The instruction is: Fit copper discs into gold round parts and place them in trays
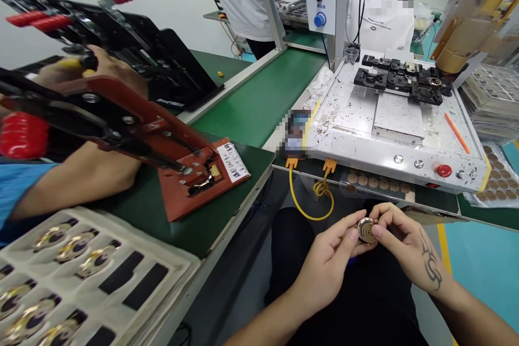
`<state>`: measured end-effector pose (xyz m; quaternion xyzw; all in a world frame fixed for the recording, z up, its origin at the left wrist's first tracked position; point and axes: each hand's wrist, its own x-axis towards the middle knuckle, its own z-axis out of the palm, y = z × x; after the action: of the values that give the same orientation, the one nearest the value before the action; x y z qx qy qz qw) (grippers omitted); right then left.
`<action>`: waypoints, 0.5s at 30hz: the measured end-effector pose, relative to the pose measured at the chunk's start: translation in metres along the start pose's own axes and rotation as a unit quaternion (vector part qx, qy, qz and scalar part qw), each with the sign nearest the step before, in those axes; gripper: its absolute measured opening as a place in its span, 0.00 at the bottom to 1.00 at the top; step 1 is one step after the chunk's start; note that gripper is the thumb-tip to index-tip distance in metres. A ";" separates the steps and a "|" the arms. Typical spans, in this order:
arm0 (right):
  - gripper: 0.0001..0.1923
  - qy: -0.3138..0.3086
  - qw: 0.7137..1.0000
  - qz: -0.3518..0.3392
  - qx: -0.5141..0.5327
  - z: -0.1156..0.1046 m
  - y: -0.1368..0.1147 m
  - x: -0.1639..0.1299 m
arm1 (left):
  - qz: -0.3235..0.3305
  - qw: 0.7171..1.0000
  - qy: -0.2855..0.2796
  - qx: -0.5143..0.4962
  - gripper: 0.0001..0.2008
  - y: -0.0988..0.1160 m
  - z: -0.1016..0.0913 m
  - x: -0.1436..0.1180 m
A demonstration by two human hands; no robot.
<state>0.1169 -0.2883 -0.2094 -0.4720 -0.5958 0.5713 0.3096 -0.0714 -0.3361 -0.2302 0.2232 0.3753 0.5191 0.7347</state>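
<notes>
I pinch a small round gold-rimmed metal watch case [366,230] between both hands over my lap, my left hand [326,267] gripping its left edge and my right hand [405,243] clamped on its right. It sits below the white scratched machine table [365,119], with a red hand press [190,173] to my left.

You have a small round watch case [366,230] pinched between both hands over your lap, near and right of centre in the scene. It is gold-toned at the rim with a pale, shiny face turned up toward you, tilted slightly. Your fingertips cover its left and right edges, so the sides stay hidden.
</notes>
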 end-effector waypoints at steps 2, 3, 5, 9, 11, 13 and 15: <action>0.15 0.004 1.000 -0.001 -0.001 0.000 0.001 0.000 | 0.004 1.000 0.002 0.014 0.26 0.000 0.001 -0.001; 0.15 0.005 1.000 0.000 -0.001 0.001 0.001 0.000 | 0.006 1.000 0.003 0.021 0.26 0.000 0.001 -0.001; 0.16 0.007 1.000 -0.003 0.000 0.001 0.002 -0.001 | 0.011 0.999 0.002 0.034 0.25 0.000 0.002 -0.002; 0.15 0.018 1.000 -0.009 -0.016 0.001 0.004 -0.001 | 0.023 0.999 0.001 0.048 0.25 -0.002 0.003 -0.003; 0.15 0.027 0.999 -0.018 -0.033 0.002 0.005 -0.002 | 0.028 0.998 0.002 0.055 0.25 -0.004 0.003 -0.003; 0.14 0.035 0.997 -0.033 -0.052 0.004 0.006 -0.003 | 0.036 0.997 0.000 0.070 0.26 -0.006 0.003 -0.003; 0.14 0.050 0.994 -0.060 -0.076 0.006 0.009 -0.004 | 0.046 0.995 0.002 0.094 0.25 -0.010 0.003 -0.002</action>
<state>0.1150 -0.2953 -0.2188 -0.4850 -0.6489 0.4805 0.3360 -0.0637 -0.3414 -0.2352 0.3071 0.4131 0.5157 0.6849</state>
